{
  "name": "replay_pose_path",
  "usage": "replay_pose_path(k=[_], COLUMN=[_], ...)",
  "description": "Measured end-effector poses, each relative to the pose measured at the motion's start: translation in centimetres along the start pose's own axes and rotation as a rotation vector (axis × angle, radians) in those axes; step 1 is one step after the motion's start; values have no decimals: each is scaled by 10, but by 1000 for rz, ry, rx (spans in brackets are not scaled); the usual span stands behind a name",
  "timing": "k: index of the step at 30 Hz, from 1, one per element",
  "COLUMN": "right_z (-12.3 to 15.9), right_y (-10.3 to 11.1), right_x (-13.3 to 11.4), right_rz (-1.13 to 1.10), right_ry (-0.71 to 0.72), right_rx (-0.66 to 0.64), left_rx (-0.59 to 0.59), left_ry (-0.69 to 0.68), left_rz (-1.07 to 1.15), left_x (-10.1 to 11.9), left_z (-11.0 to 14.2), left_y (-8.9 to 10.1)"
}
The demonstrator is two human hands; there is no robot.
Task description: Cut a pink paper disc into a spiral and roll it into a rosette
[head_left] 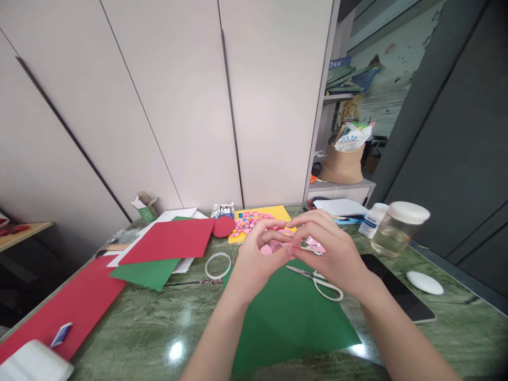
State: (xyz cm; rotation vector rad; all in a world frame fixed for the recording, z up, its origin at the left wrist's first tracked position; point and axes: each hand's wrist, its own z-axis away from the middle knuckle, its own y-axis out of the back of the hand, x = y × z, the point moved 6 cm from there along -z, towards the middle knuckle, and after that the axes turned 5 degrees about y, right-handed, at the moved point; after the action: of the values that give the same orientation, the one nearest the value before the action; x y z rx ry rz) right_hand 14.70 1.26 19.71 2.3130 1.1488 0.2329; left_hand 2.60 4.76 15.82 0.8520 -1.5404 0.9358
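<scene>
My left hand [256, 259] and my right hand [335, 246] meet above a green sheet [297, 323], fingertips close together. Between them they pinch a small pink piece [274, 245] that looks like thin paper; fingers cover much of it. A thin pale strip or stick shows under my right fingers, too small to name. Below my right hand, white-handled scissors [328, 290] lie on the green sheet. More pink pieces [314, 244] are partly hidden behind my hands. A roll of clear tape [218, 266] rests left of my left hand.
Pink and blue beads [250, 221] lie on a yellow sheet [281, 212] at the back. Red paper [169, 241] and a red disc [224, 226] are on the left. A lidded jar [397, 230], black tablet [397, 291] and white mouse [424, 282] are on the right.
</scene>
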Motion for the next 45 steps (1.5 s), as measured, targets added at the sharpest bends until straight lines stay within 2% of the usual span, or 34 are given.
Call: replay_pose_path(k=[11,20,29,36,45], right_z=[0,3,3,1,3], right_y=[9,10,12,13,8], right_x=[-2,0,-1,0,2], right_rz=[28,3,-46,-60,-57], right_ry=[87,100,80,41,45], right_rx=[72,34,-25,21,-21], left_rx=[40,-8,-128,-117,-78], left_ry=[-20,29,94,70,60], left_rz=[-11,29,145,176,174], left_x=[2,2,-4,-3,-4], left_z=[-1,0,-3,-3,-3], left_y=[9,7,1,-2,1])
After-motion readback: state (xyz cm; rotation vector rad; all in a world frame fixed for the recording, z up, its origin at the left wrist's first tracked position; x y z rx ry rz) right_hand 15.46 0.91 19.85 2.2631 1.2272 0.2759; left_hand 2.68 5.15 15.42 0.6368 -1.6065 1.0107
